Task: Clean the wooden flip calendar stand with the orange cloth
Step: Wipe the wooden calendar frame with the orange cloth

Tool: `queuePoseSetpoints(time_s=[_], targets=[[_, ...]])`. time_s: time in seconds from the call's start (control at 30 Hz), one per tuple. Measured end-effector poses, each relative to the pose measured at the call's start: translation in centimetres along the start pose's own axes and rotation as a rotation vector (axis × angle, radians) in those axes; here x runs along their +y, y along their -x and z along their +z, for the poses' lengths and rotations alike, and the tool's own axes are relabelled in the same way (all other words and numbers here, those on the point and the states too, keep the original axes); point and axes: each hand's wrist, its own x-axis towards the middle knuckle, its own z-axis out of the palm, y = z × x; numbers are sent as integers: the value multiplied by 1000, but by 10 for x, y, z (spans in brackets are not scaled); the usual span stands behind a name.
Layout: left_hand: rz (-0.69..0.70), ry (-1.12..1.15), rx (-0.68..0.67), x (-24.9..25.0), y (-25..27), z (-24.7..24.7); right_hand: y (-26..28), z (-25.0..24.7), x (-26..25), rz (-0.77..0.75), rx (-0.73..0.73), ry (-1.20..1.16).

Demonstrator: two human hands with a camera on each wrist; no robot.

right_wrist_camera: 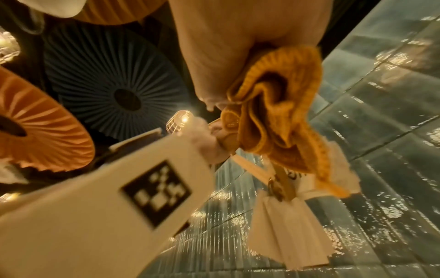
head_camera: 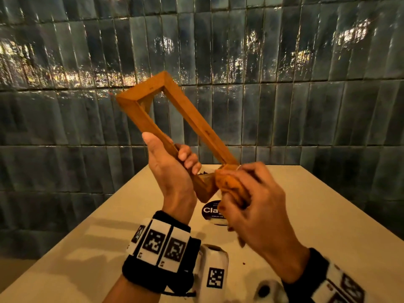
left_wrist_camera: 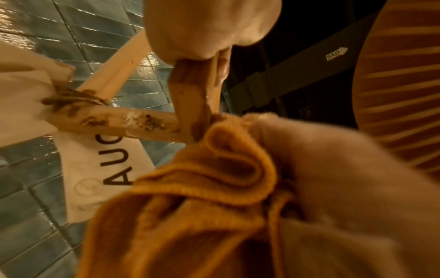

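The wooden flip calendar stand [head_camera: 185, 114], a rectangular frame, is held up tilted above the table. My left hand [head_camera: 172, 165] grips its lower left rail, fingers curled round the wood. My right hand [head_camera: 247, 202] holds the bunched orange cloth [head_camera: 231, 186] pressed against the frame's lower corner. In the left wrist view the stand's crossbar [left_wrist_camera: 133, 122] shows brown and white smears, with white calendar pages [left_wrist_camera: 95, 169] hanging from it and the cloth [left_wrist_camera: 202, 188] against the joint. In the right wrist view the cloth [right_wrist_camera: 273, 116] sits over the wood, with the pages [right_wrist_camera: 285, 235] dangling below.
A pale table [head_camera: 306, 215] lies below my hands, with a round black sticker [head_camera: 209, 212] on it. A dark glossy tiled wall [head_camera: 284, 84] stands close behind. Pleated round lamps [right_wrist_camera: 35, 135] hang overhead.
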Motion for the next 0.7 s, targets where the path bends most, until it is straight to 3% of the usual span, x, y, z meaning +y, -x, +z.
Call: queuePoseSetpoints(time_s=[0.23,0.47,0.7], targets=[[34,-8,62,6,-4,-2,15,8,-20,-123,-172,23],[-29,-22,36,5,-4,-2,-17,-26,14,-67,45,176],[-1,-19,71,6,-3,-2,-2,-12,-12,-192,-114,128]])
